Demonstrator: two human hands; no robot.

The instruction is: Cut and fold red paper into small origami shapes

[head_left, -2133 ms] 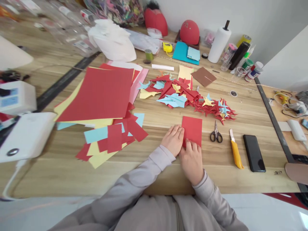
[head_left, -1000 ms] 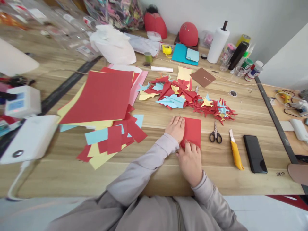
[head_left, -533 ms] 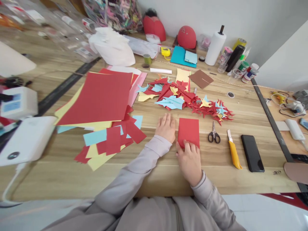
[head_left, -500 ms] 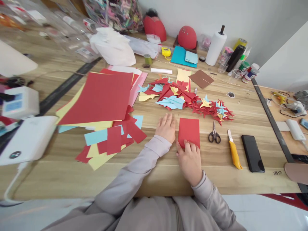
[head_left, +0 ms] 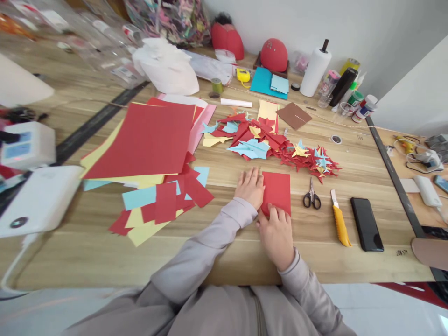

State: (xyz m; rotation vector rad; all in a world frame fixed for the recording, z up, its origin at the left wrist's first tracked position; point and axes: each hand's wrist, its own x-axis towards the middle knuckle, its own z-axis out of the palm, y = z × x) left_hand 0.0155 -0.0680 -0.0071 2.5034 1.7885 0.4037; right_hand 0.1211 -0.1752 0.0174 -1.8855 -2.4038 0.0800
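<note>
A small red paper (head_left: 278, 189) lies on the wooden table in front of me, longer side pointing away. My left hand (head_left: 249, 189) rests flat along its left edge, palm down, fingers stretched out. At the near edge, my right hand (head_left: 276, 235) has its fingers bent onto the paper, with the thumb at the left corner, holding it against the table. My fingers cover the paper's near part. Just right of it lie black-handled scissors (head_left: 311, 199) and a yellow utility knife (head_left: 340, 225).
Beyond the paper spreads a pile of folded paper planes and stars (head_left: 252, 147). On the left are large red sheets (head_left: 150, 140) and loose paper strips (head_left: 165, 203). A phone (head_left: 367, 224) lies at the right; a white power bank (head_left: 40, 200) at the left.
My left hand has moved right, from the bare table up to the left edge of the red paper. My right hand stays at the near edge.
</note>
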